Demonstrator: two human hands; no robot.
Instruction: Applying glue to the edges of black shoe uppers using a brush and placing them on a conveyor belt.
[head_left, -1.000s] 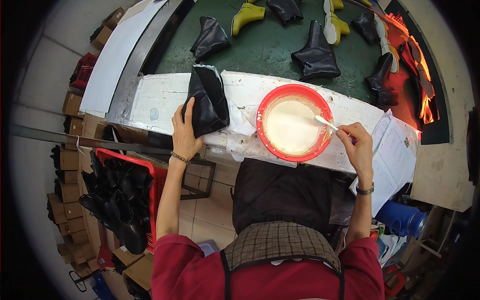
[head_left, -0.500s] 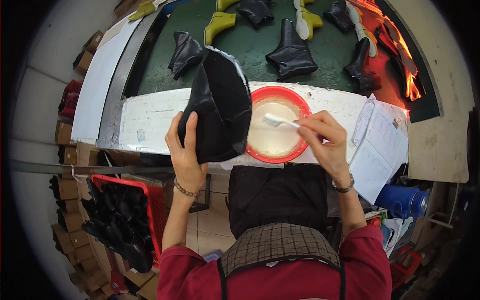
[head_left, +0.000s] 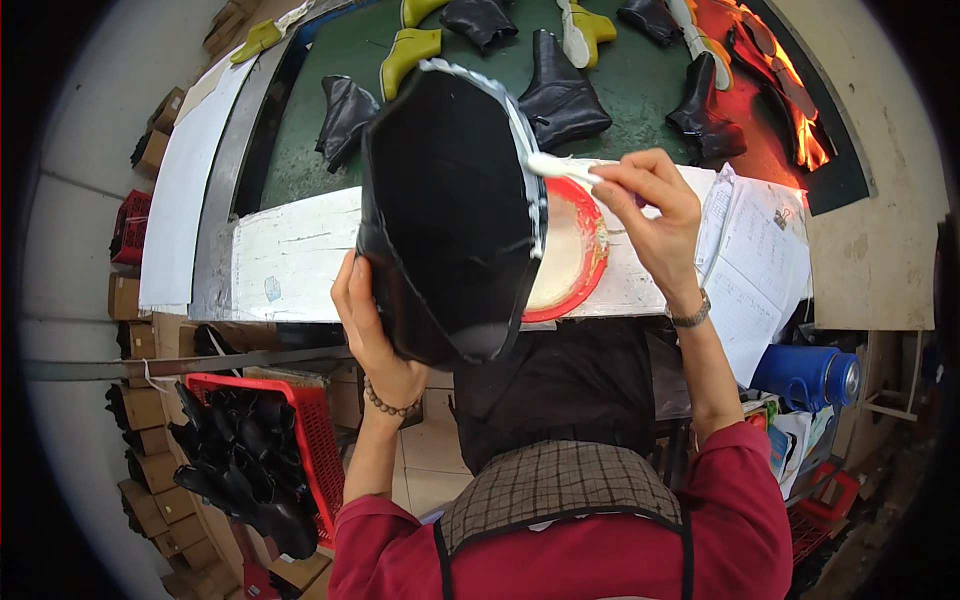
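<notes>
1. My left hand point(head_left: 375, 345) grips the black boot upper point(head_left: 445, 215) from below at centre frame, fingers wrapped around its lower left edge; if that hold loosens, I judge it drops onto the counter point(head_left: 290, 260).
2. White glue lines its right edge; it could drip.
3. My right hand point(head_left: 655, 220) pinches the brush point(head_left: 560, 168), fingers narrow, over the red glue bowl point(head_left: 575, 260); a slip could smear the leather.

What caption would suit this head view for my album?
Left hand holds a black boot piece while the right hand brushes white glue along its edge above a red bowl.
</notes>
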